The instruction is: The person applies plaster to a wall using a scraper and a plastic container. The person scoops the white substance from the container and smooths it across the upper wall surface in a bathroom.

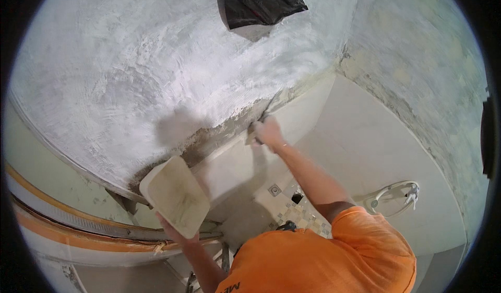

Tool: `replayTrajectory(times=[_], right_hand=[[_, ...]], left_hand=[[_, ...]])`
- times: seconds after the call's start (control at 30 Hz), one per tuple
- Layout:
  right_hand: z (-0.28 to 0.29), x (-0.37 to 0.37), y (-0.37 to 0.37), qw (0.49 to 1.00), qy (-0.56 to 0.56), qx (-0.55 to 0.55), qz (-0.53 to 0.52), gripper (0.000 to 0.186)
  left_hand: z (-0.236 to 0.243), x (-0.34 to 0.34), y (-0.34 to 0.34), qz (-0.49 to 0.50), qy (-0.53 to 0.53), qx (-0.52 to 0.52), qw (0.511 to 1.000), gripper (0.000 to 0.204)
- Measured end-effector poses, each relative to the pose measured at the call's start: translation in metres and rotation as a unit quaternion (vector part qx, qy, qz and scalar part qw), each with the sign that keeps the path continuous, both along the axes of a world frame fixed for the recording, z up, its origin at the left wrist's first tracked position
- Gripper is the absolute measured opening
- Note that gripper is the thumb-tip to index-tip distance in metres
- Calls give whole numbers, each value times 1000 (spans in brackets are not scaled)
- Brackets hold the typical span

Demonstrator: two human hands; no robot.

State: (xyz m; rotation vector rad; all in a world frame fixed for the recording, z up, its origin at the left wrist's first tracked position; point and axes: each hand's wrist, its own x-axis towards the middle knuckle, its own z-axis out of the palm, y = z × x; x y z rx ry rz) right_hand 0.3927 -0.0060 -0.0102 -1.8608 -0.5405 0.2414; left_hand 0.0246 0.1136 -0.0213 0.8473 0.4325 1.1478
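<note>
My left hand [178, 229] grips a cream, rounded rectangular plastic tub [175, 194], tilted, with streaks of material inside. My right hand [269, 133] is closed on a hand tool with a dark handle, probably a trowel [255, 126], held at a grey, rough band [224, 128] that runs between the white plastered upper surface [104, 58] and the pale smooth wall [305, 105] below it. Part of the tool is hidden by my fingers, and its exact contact is hard to make out.
A black plastic bag [258, 0] hangs on the upper surface. Below right are a white shower hose with fitting [391, 191] and a mosaic floor with a square drain [274, 189]. Curved orange-edged trim [83, 241] runs along the left. A mottled wall [417, 58] stands at right.
</note>
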Motion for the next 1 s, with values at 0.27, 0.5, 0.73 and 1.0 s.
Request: replayTrajectory(times=[0.27, 0.5, 0.73, 1.0], right_hand=[[-28, -154, -9, 987, -68, -74, 126, 53], [53, -57, -147, 915, 352, 148, 130, 18], [82, -78, -162, 859, 376, 215, 272, 16], [82, -113, -153, 971, 87, 55, 214, 29]], left_hand=[[-11, 3, 4, 102, 37, 111, 988, 81], [-8, 18, 4, 15, 75, 170, 982, 68], [26, 67, -41, -198, 2, -180, 963, 61], [74, 106, -71, -200, 8, -165, 966, 62]])
